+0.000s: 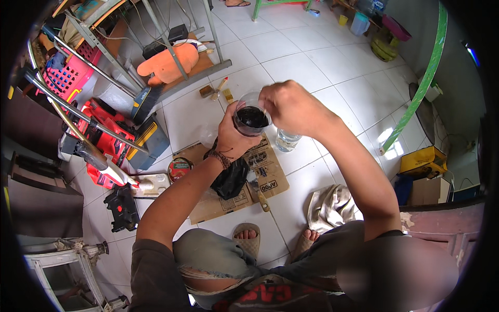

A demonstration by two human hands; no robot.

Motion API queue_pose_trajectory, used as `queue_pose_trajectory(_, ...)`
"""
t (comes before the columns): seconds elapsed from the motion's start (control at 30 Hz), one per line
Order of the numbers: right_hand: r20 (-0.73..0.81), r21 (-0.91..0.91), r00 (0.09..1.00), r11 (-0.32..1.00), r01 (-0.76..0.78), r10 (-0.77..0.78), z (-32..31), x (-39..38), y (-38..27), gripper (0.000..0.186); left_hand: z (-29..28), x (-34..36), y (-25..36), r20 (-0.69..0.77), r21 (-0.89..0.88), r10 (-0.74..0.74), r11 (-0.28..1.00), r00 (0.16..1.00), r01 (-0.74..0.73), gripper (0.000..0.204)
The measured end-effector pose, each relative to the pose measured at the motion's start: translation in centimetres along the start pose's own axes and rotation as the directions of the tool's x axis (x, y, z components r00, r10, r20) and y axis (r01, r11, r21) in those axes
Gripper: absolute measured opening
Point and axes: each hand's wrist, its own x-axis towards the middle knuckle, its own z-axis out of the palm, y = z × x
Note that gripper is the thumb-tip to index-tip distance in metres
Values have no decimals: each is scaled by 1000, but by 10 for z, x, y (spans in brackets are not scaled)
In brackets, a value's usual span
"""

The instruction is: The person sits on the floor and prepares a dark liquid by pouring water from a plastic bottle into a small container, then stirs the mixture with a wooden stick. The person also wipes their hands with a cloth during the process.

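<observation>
My left hand (pixel 232 136) is wrapped round a clear plastic cup (pixel 240 125) that holds dark, nearly black liquid (pixel 253 117). Closed at the cup's right rim is my right hand (pixel 291 104). A thin pale bit shows by its fingertips, but what they pinch is hard to make out. Just below that hand stands a clear container of clear liquid (pixel 287 140) on the tiles. Under my left wrist, a black plastic bag (pixel 231 179) lies on flattened cardboard (pixel 221 207). A scraper-like tool with a worn wooden handle (pixel 263 202) rests beside the bag.
A round red-labelled can (pixel 180 168) sits at the cardboard's left edge. Paintbrushes (pixel 227 95) lie beyond the cup. Red power tools (pixel 104 117) and a metal-legged table (pixel 171 47) crowd the left. A crumpled cloth (pixel 331 208) is by my right foot; a green pole (pixel 418 96) stands right.
</observation>
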Motion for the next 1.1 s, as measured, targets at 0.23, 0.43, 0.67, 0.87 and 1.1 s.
queue_pose_trajectory(0.23,-115,-12,991,997,73,-74,3,10,2,8,16,-4,-2,-7,-171,-53,984,999,51,91)
queue_pose_trajectory(0.43,35,126,992,985,120,-125,-2,-8,-12,9,23,-13,5,-54,-230,-71,972,996,56,94)
queue_pose_trajectory(0.67,40,-77,998,996,54,-51,-12,-15,-4,12,33,-26,12,-119,-197,-2,980,993,-21,93)
queue_pose_trajectory(0.87,-51,72,964,962,265,-261,-3,-12,-21,12,36,-25,0,-219,-163,125,973,968,-163,90)
queue_pose_trajectory(1.1,33,71,986,984,162,-165,-14,-24,-30,15,27,-29,7,-279,15,94,995,956,-94,91)
